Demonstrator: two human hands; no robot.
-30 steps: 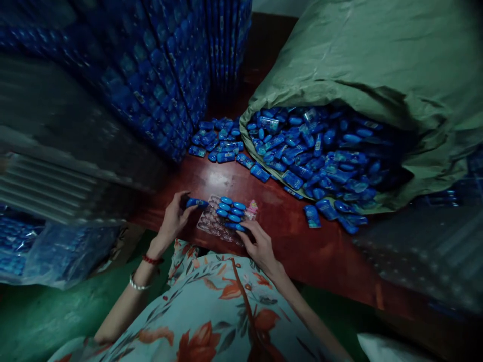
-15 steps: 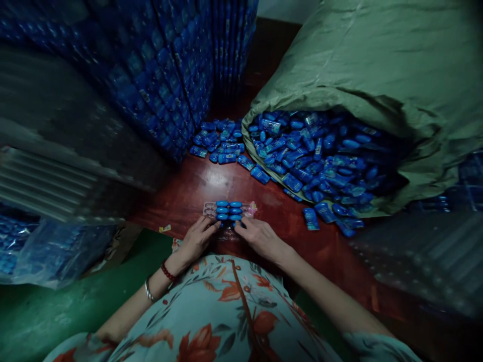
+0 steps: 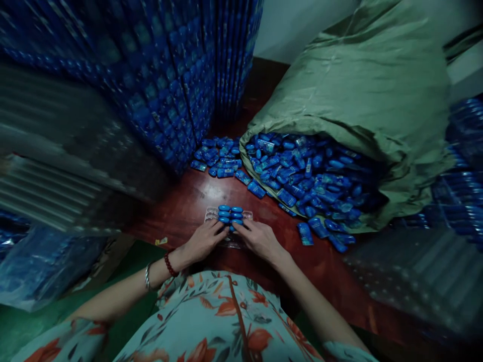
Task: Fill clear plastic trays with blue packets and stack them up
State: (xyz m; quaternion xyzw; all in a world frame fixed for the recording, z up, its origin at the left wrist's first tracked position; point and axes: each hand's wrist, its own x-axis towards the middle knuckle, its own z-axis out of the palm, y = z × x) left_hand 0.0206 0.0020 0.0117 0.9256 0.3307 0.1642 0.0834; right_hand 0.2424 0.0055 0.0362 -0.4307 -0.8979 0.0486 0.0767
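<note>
The fingers of the left hand [image 3: 206,239] and right hand [image 3: 260,241] are bent, tips gathered at the nearest of the smooth, rounded blue packs [image 3: 224,214]; whether they pinch or merely press I cannot tell, since the fingertips are partly hidden; the packs sit in two short columns midway along a clear, ridged plastic tray [image 3: 212,211], its hollows showing at either end; the tray lies near the front edge of the glossy red-brown table [image 3: 211,188], with bare surface beyond it; past that, glossy loose packs [image 3: 219,151] spill beside the creased green sack [image 3: 358,85] (its mouth slumped open); blue stacks [image 3: 166,90] and grey corrugated stacks [image 3: 56,186] wall the left.
</note>
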